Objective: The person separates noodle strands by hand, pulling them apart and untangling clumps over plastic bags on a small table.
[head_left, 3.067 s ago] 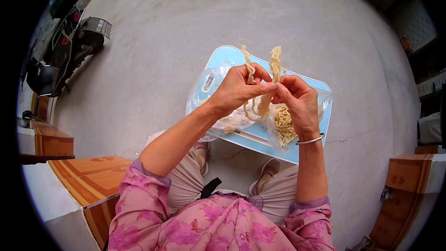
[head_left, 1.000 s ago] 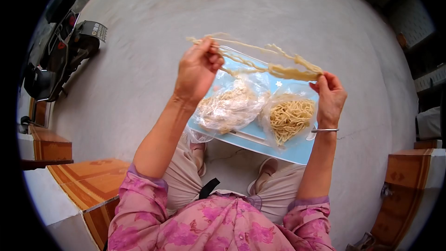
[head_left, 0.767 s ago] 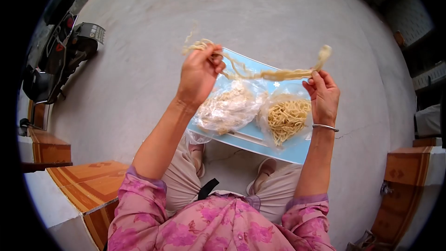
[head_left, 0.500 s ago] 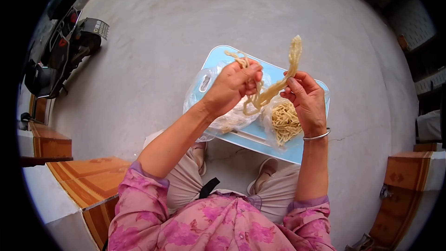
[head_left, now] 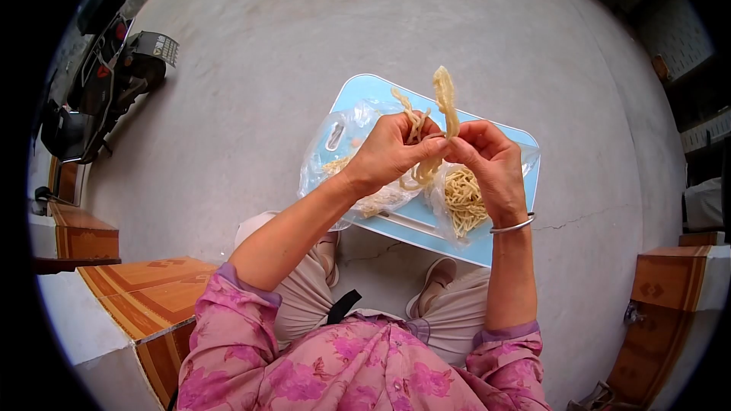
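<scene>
The left hand (head_left: 383, 154) pinched loose strands (head_left: 415, 120) while the right hand (head_left: 491, 158) gripped a noodle strip (head_left: 445, 99) between thumb and fingertips, the two thumb tips close together just beside each other at its middle. From that pinch the strip's long axis ran away from the body, one end standing clear beyond the fingers, nearer the right fingertips, and the rest drooping below the hands; it looked pale yellow, flattish and rippled, like several strands stuck together. Beneath, a noodle pile (head_left: 464, 202) and a clear plastic bag (head_left: 311, 171) lay on the light-blue table (head_left: 364, 87).
</scene>
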A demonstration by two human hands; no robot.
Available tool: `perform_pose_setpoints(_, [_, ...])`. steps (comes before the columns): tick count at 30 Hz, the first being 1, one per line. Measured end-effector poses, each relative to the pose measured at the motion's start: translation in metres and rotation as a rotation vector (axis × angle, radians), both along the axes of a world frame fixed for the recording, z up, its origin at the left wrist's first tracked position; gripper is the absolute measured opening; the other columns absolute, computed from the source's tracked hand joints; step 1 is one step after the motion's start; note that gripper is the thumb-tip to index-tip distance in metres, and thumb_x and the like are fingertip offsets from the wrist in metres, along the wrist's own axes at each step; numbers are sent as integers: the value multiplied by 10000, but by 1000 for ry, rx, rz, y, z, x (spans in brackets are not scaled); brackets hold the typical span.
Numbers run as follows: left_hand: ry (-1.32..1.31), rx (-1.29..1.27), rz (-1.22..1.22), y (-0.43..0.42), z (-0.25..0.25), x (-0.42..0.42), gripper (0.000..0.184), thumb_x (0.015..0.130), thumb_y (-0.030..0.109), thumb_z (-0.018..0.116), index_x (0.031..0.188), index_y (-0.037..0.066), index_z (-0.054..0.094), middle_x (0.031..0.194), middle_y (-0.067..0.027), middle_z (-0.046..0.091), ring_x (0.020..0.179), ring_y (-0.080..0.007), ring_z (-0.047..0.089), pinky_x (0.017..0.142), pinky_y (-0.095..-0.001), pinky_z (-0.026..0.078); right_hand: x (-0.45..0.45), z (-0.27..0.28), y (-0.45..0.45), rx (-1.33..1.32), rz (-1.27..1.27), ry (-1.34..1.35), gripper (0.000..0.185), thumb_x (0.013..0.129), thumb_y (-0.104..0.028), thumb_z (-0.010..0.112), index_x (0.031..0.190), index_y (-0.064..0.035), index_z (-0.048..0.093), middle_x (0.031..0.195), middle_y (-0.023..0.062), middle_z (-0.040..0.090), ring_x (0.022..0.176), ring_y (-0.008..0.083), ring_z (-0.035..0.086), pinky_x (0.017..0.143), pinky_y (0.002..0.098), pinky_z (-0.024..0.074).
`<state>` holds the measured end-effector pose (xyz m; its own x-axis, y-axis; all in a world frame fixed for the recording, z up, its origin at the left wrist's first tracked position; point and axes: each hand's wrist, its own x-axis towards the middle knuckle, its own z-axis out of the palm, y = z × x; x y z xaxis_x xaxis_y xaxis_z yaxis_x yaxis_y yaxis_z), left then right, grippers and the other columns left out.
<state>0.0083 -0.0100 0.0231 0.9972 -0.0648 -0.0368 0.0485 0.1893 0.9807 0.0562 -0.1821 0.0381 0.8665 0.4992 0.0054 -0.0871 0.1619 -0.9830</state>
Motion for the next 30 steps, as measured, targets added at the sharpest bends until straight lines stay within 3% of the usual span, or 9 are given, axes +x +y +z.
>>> perform_pose_setpoints(6, [-64, 237, 93, -6, -8, 0, 137, 859, 137, 652, 834, 5, 629, 737, 12, 590, 643, -38, 506, 566, -206, 407, 0, -16, 5, -279, -89, -157, 147, 835, -66, 669, 924, 33, 604, 842, 47, 649, 739, 86, 616, 691, 225, 525])
perform_pose_setpoints(7, [-68, 270, 101, -6, -8, -1, 129, 855, 127, 650, 823, 3, 630, 736, 9, 594, 636, -38, 503, 560, -205, 404, 0, -17, 5, -246, -81, -128, 149, 831, -64, 668, 924, 33, 604, 839, 48, 648, 738, 86, 615, 690, 226, 524])
perform_pose_setpoints(10, [26, 13, 79, -5, -7, 2, 100, 843, 99, 646, 827, 1, 628, 736, 6, 604, 632, -36, 504, 556, -211, 408, 3, -15, 3, -136, -51, -31, 154, 822, -60, 669, 925, 34, 602, 834, 51, 646, 733, 87, 613, 685, 224, 521])
perform_pose_setpoints(13, [16, 1, 74, -4, -7, 2, 96, 838, 96, 652, 828, 3, 629, 729, 1, 608, 634, -33, 509, 552, -211, 410, 4, -9, 1, -39, -21, 58, 152, 822, -56, 669, 924, 35, 601, 834, 55, 644, 728, 85, 609, 675, 219, 514])
perform_pose_setpoints(22, [-39, 281, 109, -12, -9, 0, 139, 819, 103, 663, 757, -7, 604, 674, 16, 593, 588, -28, 500, 505, -199, 394, 2, -21, 4, -203, -64, -84, 121, 810, -32, 658, 902, 33, 613, 784, 40, 638, 705, 79, 605, 662, 208, 507])
perform_pose_setpoints(25, [-60, 248, 97, -11, -10, 1, 114, 803, 89, 661, 751, 9, 598, 677, 11, 597, 591, -28, 509, 506, -197, 395, 0, -21, 4, -184, -60, -51, 112, 804, -26, 654, 890, 37, 619, 778, 40, 639, 702, 81, 607, 659, 209, 508])
perform_pose_setpoints(30, [58, -18, 79, -6, -11, 4, 85, 796, 86, 659, 761, 36, 600, 674, 7, 592, 583, -39, 513, 519, -202, 400, 1, -16, 0, -55, -24, 90, 117, 805, -23, 647, 900, 41, 623, 796, 54, 652, 708, 100, 622, 682, 235, 531])
